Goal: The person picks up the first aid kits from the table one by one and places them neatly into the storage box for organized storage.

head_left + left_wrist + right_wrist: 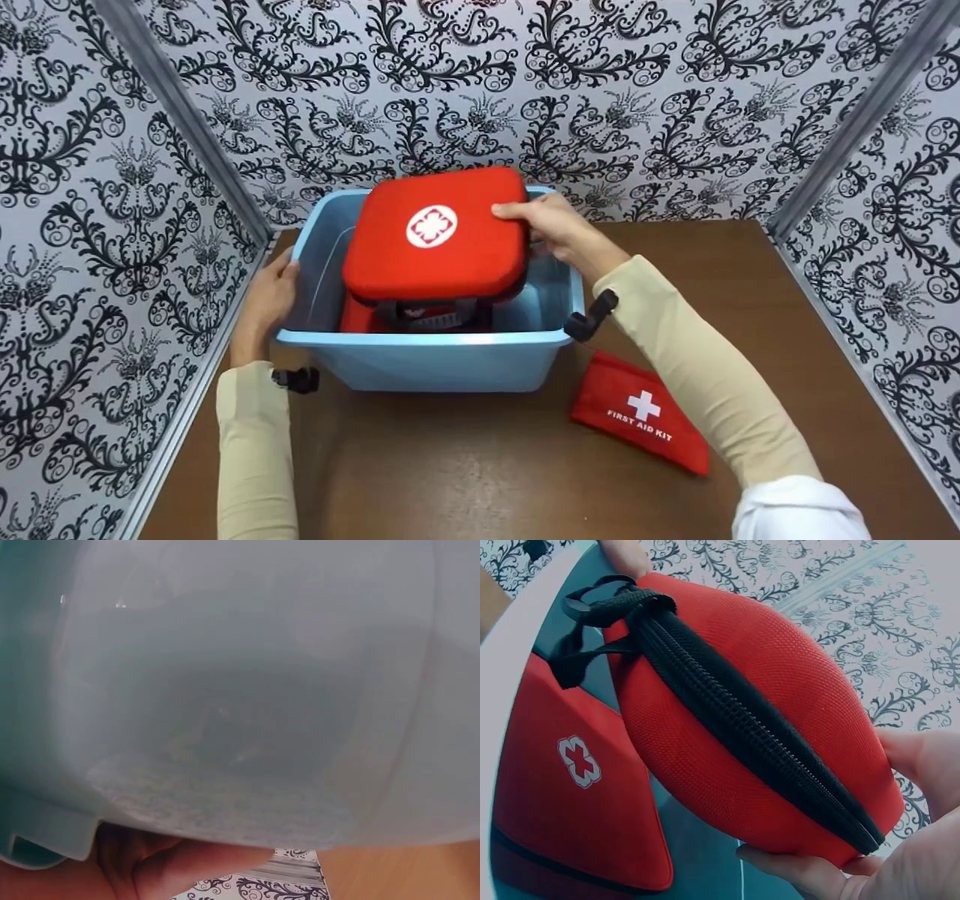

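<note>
right hand (555,225) pinches the red case (450,259) above the blue bin (435,365), room showing inside the bin's right edge; left hand (268,298), fingers partly hidden, seemingly grips the bin's left edge.

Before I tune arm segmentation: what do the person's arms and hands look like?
Left hand and right hand: no gloves. Left sleeve and right sleeve: plain beige, snug, ending near the wrists. Small black fittings at both wrists. White fabric covers the right arm higher up.
</note>
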The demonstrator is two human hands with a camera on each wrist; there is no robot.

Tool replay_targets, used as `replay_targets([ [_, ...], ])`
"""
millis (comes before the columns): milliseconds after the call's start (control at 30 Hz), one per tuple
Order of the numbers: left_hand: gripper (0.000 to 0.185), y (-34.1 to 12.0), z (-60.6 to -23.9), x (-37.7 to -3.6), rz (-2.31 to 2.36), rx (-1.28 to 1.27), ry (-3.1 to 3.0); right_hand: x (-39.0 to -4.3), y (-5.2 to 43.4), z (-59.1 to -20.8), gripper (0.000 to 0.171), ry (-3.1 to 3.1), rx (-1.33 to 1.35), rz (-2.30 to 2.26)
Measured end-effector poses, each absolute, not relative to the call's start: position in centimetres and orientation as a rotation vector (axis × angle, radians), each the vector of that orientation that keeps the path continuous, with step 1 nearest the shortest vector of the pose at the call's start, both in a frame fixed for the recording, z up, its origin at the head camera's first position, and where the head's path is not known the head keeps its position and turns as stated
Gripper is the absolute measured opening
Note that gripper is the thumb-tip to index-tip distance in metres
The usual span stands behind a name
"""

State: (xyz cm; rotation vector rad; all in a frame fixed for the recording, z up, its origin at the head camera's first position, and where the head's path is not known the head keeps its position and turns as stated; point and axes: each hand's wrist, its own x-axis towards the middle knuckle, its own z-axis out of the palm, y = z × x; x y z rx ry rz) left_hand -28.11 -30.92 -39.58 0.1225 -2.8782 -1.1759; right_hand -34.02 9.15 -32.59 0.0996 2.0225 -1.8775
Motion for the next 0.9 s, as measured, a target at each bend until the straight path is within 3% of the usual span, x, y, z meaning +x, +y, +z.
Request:
replay_targets([
  [900,0.053,-31.0,-39.8,-28.2,-1.133,0.110,-2.855,-34.6,4.0,-35.0,0.037,2.072,0.149,-1.712],
])
